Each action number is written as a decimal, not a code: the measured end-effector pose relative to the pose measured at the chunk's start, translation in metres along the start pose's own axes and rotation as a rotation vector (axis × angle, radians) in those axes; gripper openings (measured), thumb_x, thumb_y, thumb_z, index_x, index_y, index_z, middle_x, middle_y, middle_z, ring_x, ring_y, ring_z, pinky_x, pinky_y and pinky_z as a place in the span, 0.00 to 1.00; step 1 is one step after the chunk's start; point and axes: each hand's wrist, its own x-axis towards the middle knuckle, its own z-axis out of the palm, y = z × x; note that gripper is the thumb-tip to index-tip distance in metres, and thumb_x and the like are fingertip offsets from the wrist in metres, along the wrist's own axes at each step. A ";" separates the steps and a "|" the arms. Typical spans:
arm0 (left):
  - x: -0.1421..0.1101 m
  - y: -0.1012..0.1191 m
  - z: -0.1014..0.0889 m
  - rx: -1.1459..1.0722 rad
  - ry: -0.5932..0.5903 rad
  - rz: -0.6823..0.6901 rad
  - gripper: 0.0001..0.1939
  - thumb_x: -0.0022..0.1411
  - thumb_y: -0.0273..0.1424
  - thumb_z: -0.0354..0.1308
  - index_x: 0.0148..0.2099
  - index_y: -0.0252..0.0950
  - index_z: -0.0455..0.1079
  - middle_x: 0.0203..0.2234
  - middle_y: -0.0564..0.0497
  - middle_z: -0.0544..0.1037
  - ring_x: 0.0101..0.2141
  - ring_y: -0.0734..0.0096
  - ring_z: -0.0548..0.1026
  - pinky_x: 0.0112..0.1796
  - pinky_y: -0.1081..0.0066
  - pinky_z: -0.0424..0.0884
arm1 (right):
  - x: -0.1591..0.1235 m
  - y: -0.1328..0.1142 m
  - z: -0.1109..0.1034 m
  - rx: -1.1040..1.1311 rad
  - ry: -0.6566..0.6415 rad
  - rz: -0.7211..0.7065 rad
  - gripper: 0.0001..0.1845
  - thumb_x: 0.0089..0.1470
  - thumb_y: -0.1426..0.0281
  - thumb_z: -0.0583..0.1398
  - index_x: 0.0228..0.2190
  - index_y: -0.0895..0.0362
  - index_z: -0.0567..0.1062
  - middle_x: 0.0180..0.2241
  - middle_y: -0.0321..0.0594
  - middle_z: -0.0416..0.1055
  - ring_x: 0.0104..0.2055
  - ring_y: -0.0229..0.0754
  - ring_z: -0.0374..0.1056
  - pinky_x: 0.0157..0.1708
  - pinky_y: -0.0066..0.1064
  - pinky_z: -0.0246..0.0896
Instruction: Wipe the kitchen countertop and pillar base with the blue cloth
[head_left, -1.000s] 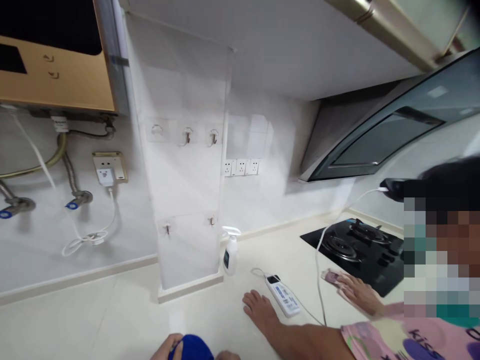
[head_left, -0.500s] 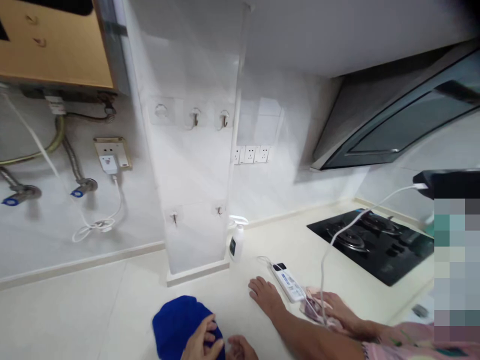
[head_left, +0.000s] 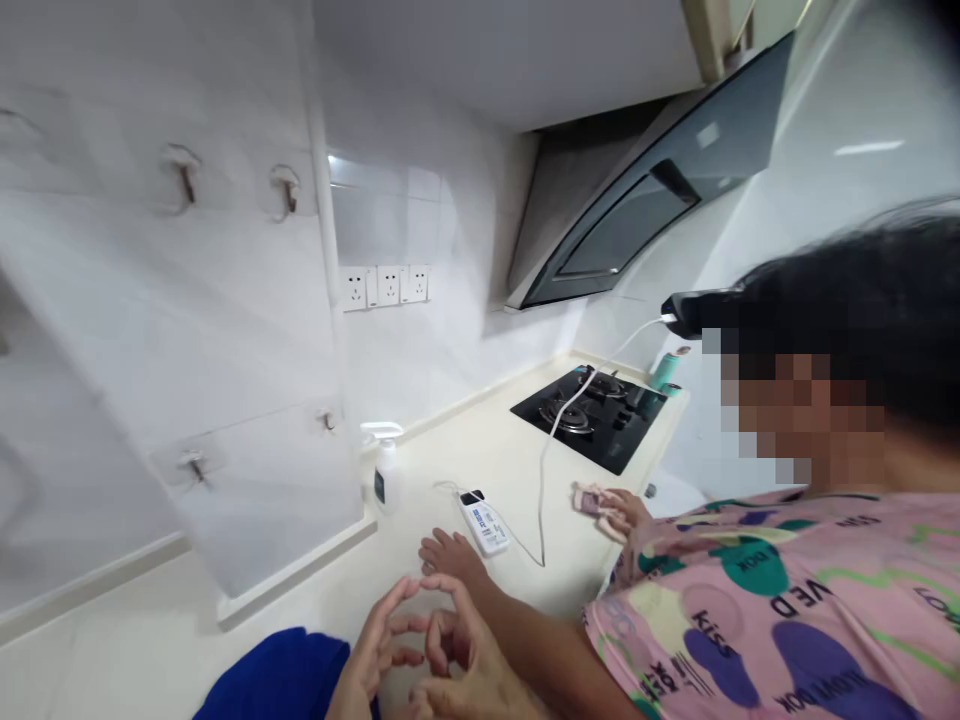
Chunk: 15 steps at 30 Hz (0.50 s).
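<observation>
Low in the middle of the head view, my left hand [head_left: 375, 645] and my right hand [head_left: 469, 650] are raised facing each other, their index fingertips meeting or almost meeting. The left fingers are apart and hold nothing. On the right hand the index finger reaches out while the others are partly bent, with nothing visible in them. A blue cloth [head_left: 274, 680] lies on the counter beside my left hand, cut off by the bottom edge. Close beyond my hands, another person's hand [head_left: 450, 555] rests flat on the counter [head_left: 442, 465].
The co-worker's other hand [head_left: 626, 512] is on a pinkish cloth [head_left: 589, 500]. A white power bank [head_left: 484, 525] has a cable [head_left: 551, 440] running to a head-worn device [head_left: 686, 315]. A spray bottle [head_left: 385, 475] stands by the wall; a gas hob [head_left: 592, 415] lies farther back.
My view has swung right, bringing the co-worker further into sight. My hands have come up from beside the blue cloth to face each other. The co-worker's hand and pinkish cloth have shifted outward.
</observation>
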 end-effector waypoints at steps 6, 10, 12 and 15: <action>0.013 -0.019 0.022 0.129 0.068 -0.049 0.48 0.50 0.55 0.63 0.68 0.44 0.55 0.64 0.37 0.62 0.54 0.51 0.72 0.50 0.58 0.74 | 0.007 0.000 -0.034 -0.087 0.003 0.016 0.18 0.54 0.52 0.63 0.36 0.53 0.73 0.39 0.36 0.72 0.44 0.42 0.67 0.42 0.40 0.66; 0.001 -0.032 0.008 0.081 0.049 -0.020 0.40 0.57 0.53 0.58 0.68 0.45 0.56 0.67 0.39 0.58 0.55 0.52 0.72 0.49 0.58 0.75 | -0.040 -0.004 -0.014 -0.052 0.014 0.046 0.21 0.62 0.51 0.53 0.45 0.52 0.72 0.38 0.36 0.72 0.39 0.40 0.68 0.37 0.36 0.68; -0.004 -0.040 -0.009 0.214 0.106 -0.093 0.36 0.61 0.50 0.53 0.68 0.44 0.56 0.64 0.39 0.64 0.58 0.53 0.70 0.55 0.57 0.72 | -0.070 -0.001 0.007 -0.036 -0.011 0.061 0.20 0.61 0.49 0.51 0.43 0.47 0.73 0.31 0.34 0.70 0.37 0.42 0.68 0.32 0.34 0.65; -0.011 -0.073 -0.037 0.722 0.497 -0.286 0.33 0.63 0.46 0.51 0.66 0.38 0.62 0.63 0.37 0.66 0.66 0.47 0.59 0.64 0.46 0.56 | -0.112 0.009 0.037 -0.104 0.017 0.116 0.19 0.55 0.49 0.56 0.40 0.47 0.74 0.23 0.33 0.65 0.29 0.42 0.65 0.24 0.31 0.61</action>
